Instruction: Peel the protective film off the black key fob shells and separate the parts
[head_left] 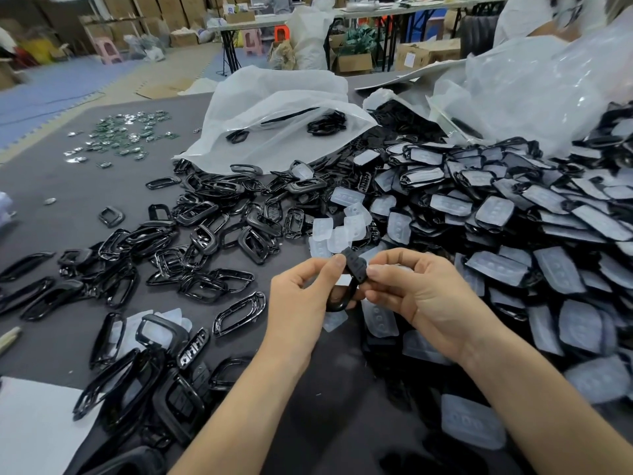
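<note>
Left hand [301, 296] and right hand [414, 293] each pinch one black key fob shell [354, 274] held above the table [85, 200]; it looks light, stiff and glossy (probably slippery), so gripping its rim edges seems safest

Even, soft indoor light, faint shadows. Glare sheens the clear plastic bags [534, 84]. Wide-angle bending curves the edges; the far room and the corners blur.
</note>
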`<action>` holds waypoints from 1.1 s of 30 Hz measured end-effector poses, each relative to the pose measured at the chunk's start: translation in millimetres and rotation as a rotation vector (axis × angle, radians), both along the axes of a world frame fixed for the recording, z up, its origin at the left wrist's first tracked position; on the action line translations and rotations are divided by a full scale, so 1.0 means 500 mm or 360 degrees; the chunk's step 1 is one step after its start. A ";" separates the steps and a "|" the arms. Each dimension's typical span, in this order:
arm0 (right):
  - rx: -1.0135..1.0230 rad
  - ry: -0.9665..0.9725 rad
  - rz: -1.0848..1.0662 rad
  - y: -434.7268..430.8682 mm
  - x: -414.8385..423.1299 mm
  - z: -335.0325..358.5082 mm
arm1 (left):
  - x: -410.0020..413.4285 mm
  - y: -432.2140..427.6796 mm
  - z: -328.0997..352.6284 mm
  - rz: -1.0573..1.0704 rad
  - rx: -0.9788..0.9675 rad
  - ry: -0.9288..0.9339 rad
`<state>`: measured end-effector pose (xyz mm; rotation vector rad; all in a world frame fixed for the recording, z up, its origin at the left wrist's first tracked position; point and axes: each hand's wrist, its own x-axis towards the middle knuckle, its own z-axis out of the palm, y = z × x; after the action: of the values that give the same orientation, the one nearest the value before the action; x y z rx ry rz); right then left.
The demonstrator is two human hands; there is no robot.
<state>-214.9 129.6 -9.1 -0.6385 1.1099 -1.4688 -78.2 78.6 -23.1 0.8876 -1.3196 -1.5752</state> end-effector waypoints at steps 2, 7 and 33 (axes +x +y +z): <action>0.0001 -0.0009 0.0007 -0.001 -0.002 -0.001 | 0.000 0.000 -0.001 0.0007 -0.0018 -0.0009; 0.0014 -0.0012 0.0039 0.000 -0.003 -0.003 | 0.003 -0.003 -0.003 0.0048 -0.0113 -0.0077; -0.0093 0.0268 -0.0313 0.003 0.000 -0.003 | -0.004 0.005 -0.005 -0.0259 -0.0272 0.0009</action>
<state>-214.9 130.9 -10.4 -0.7204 1.2932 -1.6439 -80.3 81.2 -25.8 0.6842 -1.5294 -1.5581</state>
